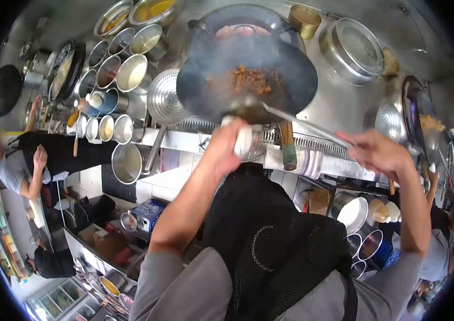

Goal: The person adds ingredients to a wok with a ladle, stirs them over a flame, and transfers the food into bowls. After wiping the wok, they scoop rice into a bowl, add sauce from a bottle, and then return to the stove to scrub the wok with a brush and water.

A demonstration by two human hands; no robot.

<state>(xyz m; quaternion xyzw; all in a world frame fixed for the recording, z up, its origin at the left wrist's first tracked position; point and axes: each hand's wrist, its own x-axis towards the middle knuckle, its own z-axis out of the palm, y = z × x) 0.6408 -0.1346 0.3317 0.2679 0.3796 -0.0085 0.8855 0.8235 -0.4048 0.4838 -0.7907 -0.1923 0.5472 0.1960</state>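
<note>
A large dark wok [303,80] sits on the stove, with browned pieces of food [251,80] in it and smoke over its far half. My left hand [222,145] is closed around a folded white cloth [244,141] at the wok's near rim; any handle under the cloth is hidden. My right hand [379,152] grips the long metal handle of a ladle [308,124]. The ladle's head is over the near side of the wok, blurred by motion and smoke.
A perforated strainer [167,97] lies left of the wok, beside several metal pots [132,74]. A bamboo brush [288,147] and striped towel [312,163] are at the stove's front edge. Metal bowls [358,48] stand right. Co-workers [21,160] stand at both sides.
</note>
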